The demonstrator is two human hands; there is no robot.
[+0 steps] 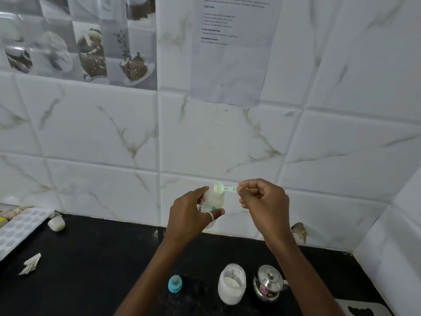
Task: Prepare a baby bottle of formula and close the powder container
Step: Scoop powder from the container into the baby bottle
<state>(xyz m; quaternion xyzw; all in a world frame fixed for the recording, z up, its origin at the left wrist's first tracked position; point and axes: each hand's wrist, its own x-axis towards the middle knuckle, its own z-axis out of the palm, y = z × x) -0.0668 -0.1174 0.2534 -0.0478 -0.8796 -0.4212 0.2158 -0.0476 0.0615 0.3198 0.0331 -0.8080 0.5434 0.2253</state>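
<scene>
My left hand (190, 216) grips a small clear baby bottle (213, 201) with green and red prints, held up in front of the tiled wall. My right hand (264, 201) pinches the handle of a pale green scoop (222, 188), whose bowl is tipped over the bottle's open mouth. On the black counter below stands an open jar of white powder (232, 284). The bottle's teal nipple cap (175, 283) lies to the left of the jar.
A lidded steel pot (268, 282) stands right of the powder jar. At the left lie a white patterned tray (19, 226), a small white lid (56, 223) and a crumpled paper (30, 263). A printed sheet (232, 49) hangs on the wall.
</scene>
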